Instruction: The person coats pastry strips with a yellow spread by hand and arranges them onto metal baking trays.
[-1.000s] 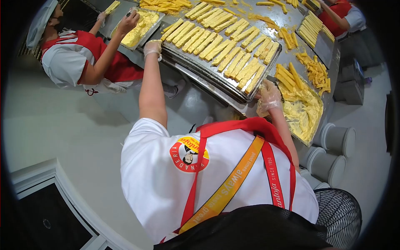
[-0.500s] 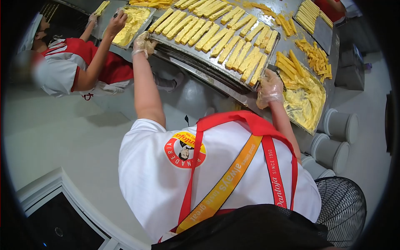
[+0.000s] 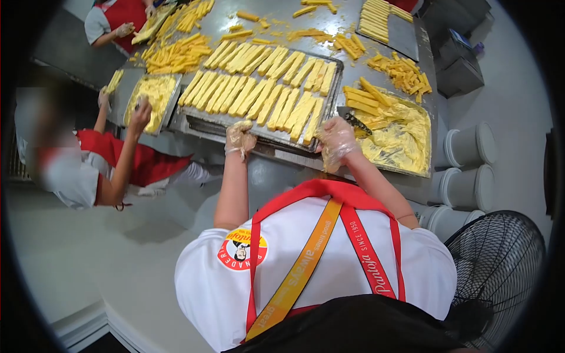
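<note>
A metal baking tray (image 3: 194, 113) holds two rows of cream-coated yellow bread sticks (image 3: 259, 100), and dark tray layers show beneath it. My left hand (image 3: 240, 139), in a clear plastic glove, is closed at the tray's front edge. At the front right corner, my gloved right hand (image 3: 338, 143) grips the tray with curled fingers; its fingertips are partly hidden. Just right of that hand, a dark-handled spreading tool (image 3: 356, 122) lies over a second tray (image 3: 406, 172), which contains pale yellow cream (image 3: 406, 138) and several uncoated sticks (image 3: 366, 99).
Plain sticks lie in piles (image 3: 403, 75) on the metal table (image 3: 282, 29). Another tray (image 3: 402, 42) stands at the back right. A co-worker (image 3: 126, 153) works at a cream tray (image 3: 175, 97) on the left. White buckets (image 3: 471, 144) and a fan (image 3: 497, 276) are at right.
My left hand has moved from the tray's left corner rightward along its front edge. My right hand stays at the right corner. The view has shifted, showing more of the table.
</note>
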`<state>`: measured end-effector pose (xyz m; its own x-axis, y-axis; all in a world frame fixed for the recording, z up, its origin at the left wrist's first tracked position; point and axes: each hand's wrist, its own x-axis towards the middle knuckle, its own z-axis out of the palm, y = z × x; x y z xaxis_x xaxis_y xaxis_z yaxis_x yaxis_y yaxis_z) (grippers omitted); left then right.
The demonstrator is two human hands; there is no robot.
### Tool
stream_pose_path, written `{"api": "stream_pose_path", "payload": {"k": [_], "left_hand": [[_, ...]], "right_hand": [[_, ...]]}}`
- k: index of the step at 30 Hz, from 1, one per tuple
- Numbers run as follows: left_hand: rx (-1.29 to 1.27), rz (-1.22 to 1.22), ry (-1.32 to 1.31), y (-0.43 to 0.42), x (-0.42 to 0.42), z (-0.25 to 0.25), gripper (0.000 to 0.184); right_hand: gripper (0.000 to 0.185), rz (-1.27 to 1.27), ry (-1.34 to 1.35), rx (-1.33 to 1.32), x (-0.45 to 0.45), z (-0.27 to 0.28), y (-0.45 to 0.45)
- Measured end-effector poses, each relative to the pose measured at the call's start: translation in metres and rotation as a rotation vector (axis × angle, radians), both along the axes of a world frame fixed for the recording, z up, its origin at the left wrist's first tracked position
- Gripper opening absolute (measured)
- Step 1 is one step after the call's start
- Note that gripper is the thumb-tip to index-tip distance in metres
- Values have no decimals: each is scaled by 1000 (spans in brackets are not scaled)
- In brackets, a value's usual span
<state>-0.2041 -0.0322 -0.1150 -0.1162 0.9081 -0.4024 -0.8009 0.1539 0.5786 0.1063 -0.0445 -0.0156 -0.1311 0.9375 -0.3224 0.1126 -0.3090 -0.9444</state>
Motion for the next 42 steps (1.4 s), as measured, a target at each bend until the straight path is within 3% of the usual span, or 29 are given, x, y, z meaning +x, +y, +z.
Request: {"api": "stream_pose_path", "payload": {"k": [2,3,5,7,9,11,12,14,16,18,21,22,23,25,27,29,30,32,34,36,40,41,42], "left_hand": [[-46,108,73,-1,27,34,13],[-6,90,70,3,20,24,14],[-84,147,102,9,-7,5,17],[12,139,174,-1,-4,29,17],[54,189,267,-8,0,38,12],[150,128,566,-7,-19,23,12],[180,137,450,-6,-25,28,13],[138,271,7,-7,-34,42,16],[54,345,106,-27,-2,119,16],[146,342,239,-19,-50,81,21],[231,397,88,-17,-90,62,30],[259,422,-17,-21,-82,76,33],[261,377,133,-29,-78,91,40],[185,489,147,-42,-55,135,39],[183,518,150,-44,-78,118,38],[143,571,227,-46,-77,126,38],[119,591,267,-47,-77,127,38],[90,648,263,-42,-93,118,39],[128,697,245,-36,-99,116,44],[195,601,373,-33,-98,119,34],[187,661,371,-17,-109,125,44],[247,623,354,-14,-110,128,47],[306,589,336,-11,-115,130,50]], "right_hand": [[22,106,-181,50,13,-5,5],[25,170,-415,113,21,16,6],[25,-3,-518,364,31,39,4],[23,-75,-653,512,58,40,5],[21,-37,-833,555,91,37,8],[18,124,-1041,685,108,30,6],[17,209,-1146,748,111,26,6],[18,142,-1107,862,110,1,9],[17,139,-1106,873,118,1,12],[16,200,-1143,763,115,9,15],[13,300,-1140,807,118,11,15],[14,250,-1057,841,121,17,11],[14,201,-974,871,125,25,6],[17,75,-832,918,143,21,4],[18,-23,-885,687,178,8,7],[17,-279,-585,349,216,-12,14],[15,-327,-773,317,224,-7,16],[14,-233,-1055,581,223,-7,13],[18,-84,-896,695,202,-17,9],[22,101,-483,463,172,1,-9],[25,-82,-397,329,207,-39,7],[49,-56,-595,175,227,-31,20],[51,-242,-657,23,250,-46,33]]}}
